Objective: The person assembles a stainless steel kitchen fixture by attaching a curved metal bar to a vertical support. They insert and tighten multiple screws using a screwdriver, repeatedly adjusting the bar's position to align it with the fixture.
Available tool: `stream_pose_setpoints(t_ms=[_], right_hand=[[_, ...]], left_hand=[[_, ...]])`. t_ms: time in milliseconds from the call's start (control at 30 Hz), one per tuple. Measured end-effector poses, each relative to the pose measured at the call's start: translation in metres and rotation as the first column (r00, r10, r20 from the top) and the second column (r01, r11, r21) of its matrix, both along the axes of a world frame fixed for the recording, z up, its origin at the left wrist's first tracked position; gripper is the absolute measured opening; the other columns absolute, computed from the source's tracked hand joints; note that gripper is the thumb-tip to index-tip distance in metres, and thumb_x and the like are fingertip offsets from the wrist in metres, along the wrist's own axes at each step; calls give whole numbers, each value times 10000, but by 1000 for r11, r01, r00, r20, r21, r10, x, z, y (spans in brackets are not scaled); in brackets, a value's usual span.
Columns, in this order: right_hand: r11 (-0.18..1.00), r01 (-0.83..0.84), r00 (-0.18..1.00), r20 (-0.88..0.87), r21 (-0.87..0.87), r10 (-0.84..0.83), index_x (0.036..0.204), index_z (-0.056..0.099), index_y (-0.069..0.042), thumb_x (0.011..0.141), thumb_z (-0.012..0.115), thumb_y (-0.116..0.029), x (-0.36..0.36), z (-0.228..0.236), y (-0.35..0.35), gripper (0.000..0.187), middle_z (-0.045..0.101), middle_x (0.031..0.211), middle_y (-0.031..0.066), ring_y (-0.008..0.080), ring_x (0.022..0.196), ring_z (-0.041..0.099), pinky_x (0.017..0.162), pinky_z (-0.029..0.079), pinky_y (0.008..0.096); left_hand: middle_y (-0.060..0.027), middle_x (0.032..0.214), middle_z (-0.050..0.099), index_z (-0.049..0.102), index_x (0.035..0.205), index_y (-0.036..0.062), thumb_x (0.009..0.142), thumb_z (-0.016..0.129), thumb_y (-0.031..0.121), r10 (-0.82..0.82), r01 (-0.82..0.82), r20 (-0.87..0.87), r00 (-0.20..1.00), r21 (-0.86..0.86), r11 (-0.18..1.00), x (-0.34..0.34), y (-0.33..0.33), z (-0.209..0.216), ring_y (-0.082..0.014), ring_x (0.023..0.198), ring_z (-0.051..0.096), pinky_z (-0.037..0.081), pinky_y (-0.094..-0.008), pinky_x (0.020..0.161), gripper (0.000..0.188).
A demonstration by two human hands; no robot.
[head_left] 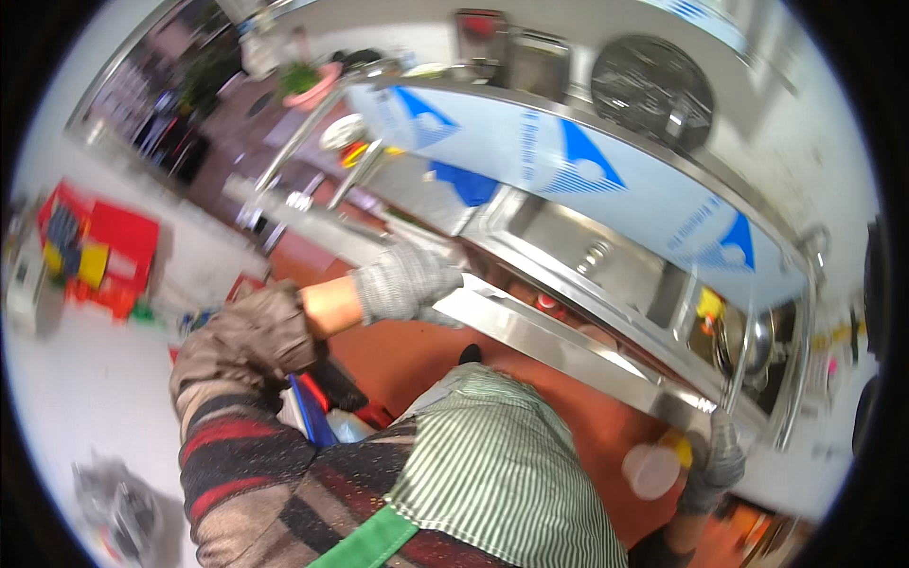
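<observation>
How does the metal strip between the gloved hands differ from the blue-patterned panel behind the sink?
The metal strip is plain and shiny; the back panel is pale and blue-printed. The metal strip looks shorter and narrower than the back panel. The metal strip lies between the left hand and right hand; the back panel stands behind the sink. Both are long and slant down toward the picture's right.

A metal tabletop (402,180) with a built-in sink (559,232) stretches above a reddish-brown floor (379,350). Blue material (469,182) lies left of the basin, while a yellow item (708,308) and a round metal pan (757,343) sit toward the right end. A pale round tub (651,470) appears to rest on the floor. At left, a white surface (66,407) carries a red-and-yellow bundle (123,237) and a crumpled gray plastic bag (118,506).
</observation>
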State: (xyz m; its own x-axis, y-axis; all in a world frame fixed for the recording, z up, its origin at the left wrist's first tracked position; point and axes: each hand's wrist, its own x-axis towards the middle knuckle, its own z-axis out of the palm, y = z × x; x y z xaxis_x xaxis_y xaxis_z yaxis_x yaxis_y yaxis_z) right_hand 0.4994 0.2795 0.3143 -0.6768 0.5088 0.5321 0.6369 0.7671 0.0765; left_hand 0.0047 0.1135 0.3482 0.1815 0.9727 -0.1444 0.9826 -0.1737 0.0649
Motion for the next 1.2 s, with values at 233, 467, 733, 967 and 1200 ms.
stream_pose_setpoints(t_ms=[233, 467, 733, 967, 1200], right_hand=[[846, -63, 857, 406, -530, 318, 1237, 518, -78, 579, 783, -394, -117, 22, -9, 776, 619, 1090, 138, 350, 793, 634, 686, 507, 426], [869, 124, 636, 710, -479, 301, 1006, 559, -69, 651, 735, -488, -149, 30, -1, 577, 639, 828, 141, 326, 719, 633, 661, 491, 431], [902, 292, 439, 882, -319, 170, 1279, 505, -178, 696, 668, -584, -151, 63, 23, 729, 665, 966, 114, 338, 754, 642, 677, 507, 427], [856, 389, 450, 881, -339, 144, 1083, 560, -66, 608, 756, -529, -159, 56, 12, 692, 638, 918, 143, 333, 812, 620, 782, 465, 454], [853, -86, 803, 471, -515, 365, 1101, 574, -111, 793, 598, -191, -174, 84, 6, 319, 640, 834, 125, 286, 623, 631, 495, 495, 414]], left_hand=[[-121, 772, 589, 570, 922, 82, 722, 680, 492, 41, -51, 141, 989, 64, 997, -3, -32, 14, -348, 720, 595, 465, -444, 639, 469], [-125, 816, 616, 579, 933, 61, 723, 680, 481, 31, -40, 189, 981, 44, 998, -5, -35, 5, -324, 763, 625, 499, -437, 641, 480], [-109, 757, 570, 567, 856, 42, 731, 676, 440, -43, 22, 282, 958, 78, 997, -7, -21, 15, -262, 702, 617, 506, -390, 618, 431], [-108, 781, 607, 576, 864, 58, 801, 618, 323, 42, -31, 430, 902, -31, 999, -25, -23, 5, -262, 701, 630, 501, -390, 577, 276], [-109, 811, 598, 596, 991, 94, 666, 743, 391, 117, -115, 148, 982, -23, 993, -16, -31, 13, -299, 766, 586, 457, -422, 687, 464]])
